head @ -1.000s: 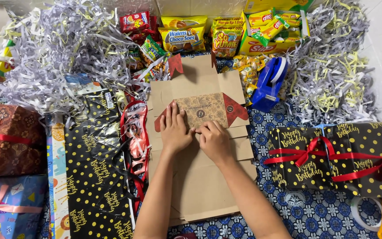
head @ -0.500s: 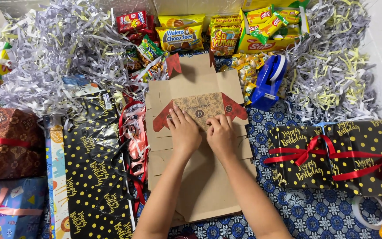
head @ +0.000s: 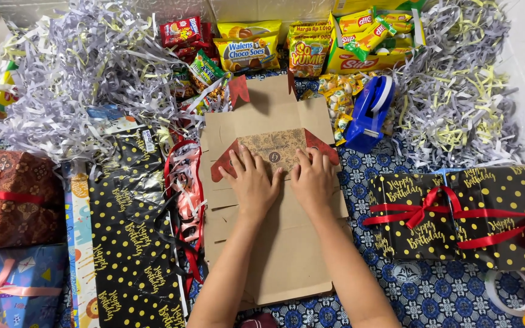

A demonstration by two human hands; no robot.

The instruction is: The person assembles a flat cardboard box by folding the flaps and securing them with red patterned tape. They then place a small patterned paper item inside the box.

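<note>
A flattened brown cardboard box [head: 287, 255] lies on the patterned blue cloth in front of me. Both my hands press flat on a folded flap [head: 274, 146] that has a printed brown pattern and red corners. My left hand [head: 251, 182] rests on the flap's left part, fingers spread. Beside it my right hand [head: 312, 179] covers the flap's right part. Neither hand grips anything.
Shredded paper [head: 80, 73] piles up at the back left and back right. Snack packets [head: 247, 51] line the back. A blue tape dispenser [head: 369, 112] stands right of the box. Black dotted gift boxes [head: 463, 212] with red ribbon sit right; black wrapping paper [head: 132, 237] and red ribbon left.
Both hands have slid a little along the flap, keeping it pressed down; the flap now lies flatter.
</note>
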